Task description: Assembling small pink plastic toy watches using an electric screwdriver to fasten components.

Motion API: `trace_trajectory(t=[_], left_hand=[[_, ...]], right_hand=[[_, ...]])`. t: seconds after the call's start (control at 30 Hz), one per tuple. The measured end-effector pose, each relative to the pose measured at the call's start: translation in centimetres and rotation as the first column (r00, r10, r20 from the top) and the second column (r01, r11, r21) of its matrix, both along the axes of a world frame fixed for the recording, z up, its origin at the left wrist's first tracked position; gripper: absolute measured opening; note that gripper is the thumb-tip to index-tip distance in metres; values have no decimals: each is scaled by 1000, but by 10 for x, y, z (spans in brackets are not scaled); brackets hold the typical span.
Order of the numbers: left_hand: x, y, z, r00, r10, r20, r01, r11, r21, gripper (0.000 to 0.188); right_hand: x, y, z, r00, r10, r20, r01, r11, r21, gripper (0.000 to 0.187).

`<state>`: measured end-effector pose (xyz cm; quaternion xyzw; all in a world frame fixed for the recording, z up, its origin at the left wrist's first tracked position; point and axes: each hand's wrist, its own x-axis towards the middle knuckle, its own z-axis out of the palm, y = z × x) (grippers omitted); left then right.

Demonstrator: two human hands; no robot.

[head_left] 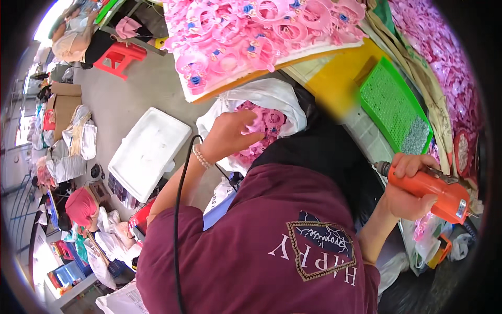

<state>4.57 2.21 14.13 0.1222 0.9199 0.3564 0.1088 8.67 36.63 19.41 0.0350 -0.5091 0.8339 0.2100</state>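
My left hand (232,135) reaches over the mouth of a white woven sack (282,94). Its fingers are spread and curved above pink plastic pieces (272,121) inside, and I see nothing gripped in them. In my right hand (410,196) is an orange electric screwdriver (444,194), my fingers wrapped around its body. Its metal chuck points left, toward my lap. Beyond the tool lies a green perforated tray (392,97), with a heap of small silvery parts (417,135) in its near corner.
Ahead, a white-topped table (194,93) is heaped with pink plastic ring-shaped parts (251,31) bearing blue bits. More pink pieces (444,57) fill a large sack at the right. A black cable (180,209) crosses my left arm. White foam lid (149,152), red stool (120,58) and other people stand left.
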Motion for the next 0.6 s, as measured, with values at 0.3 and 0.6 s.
trace_trajectory(t=[0.3,0.6], left_hand=[[-21,-16,60,426,185,-885,-490,870,-54,55],[-40,-43,52,595,384,-706,-638,760,-124,71]], right_hand=[[-8,0,3,996,86,-30,-85,996,6,69],[-7,-3,-5,998,69,4,-69,997,25,65]])
